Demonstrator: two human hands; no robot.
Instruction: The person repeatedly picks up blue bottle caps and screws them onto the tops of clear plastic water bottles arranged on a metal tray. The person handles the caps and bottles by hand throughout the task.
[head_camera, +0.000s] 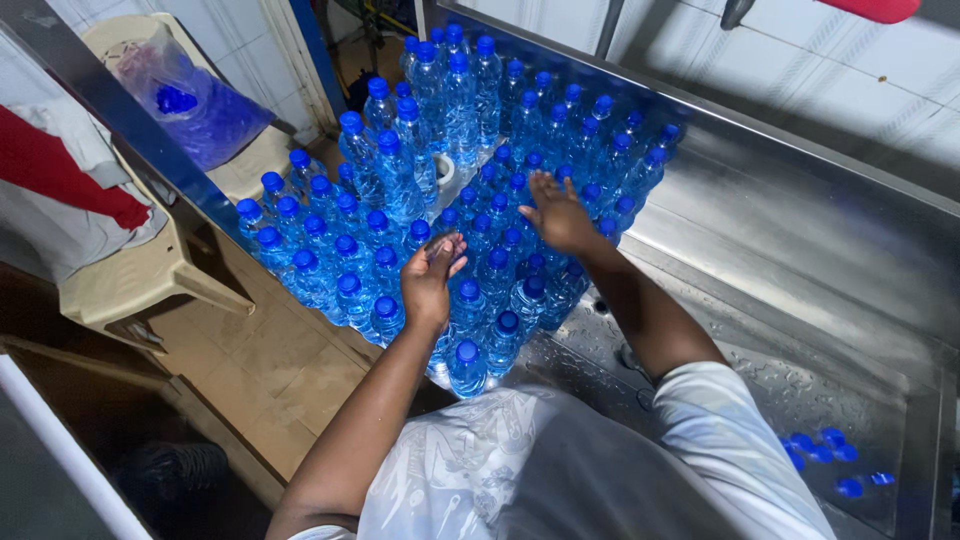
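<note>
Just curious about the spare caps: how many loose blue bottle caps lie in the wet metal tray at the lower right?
About 7 loose caps: five or so clustered together, two slightly lower right. The apron edge may hide more.

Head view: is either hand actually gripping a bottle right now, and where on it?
Neither hand shows a closed grip. The left hand curls over bottle caps; the right hand lies open and flat on the tops of the bottles.

head view: one camera, worn on the head | looks steeply down and forward over the chest | close, arm's reach | left hand (430, 278) and right hand (558, 215) mid-frame over capped bottles (400, 180) | steel worktop (800, 260) right of right hand | chair (150, 270) left of left hand
</note>
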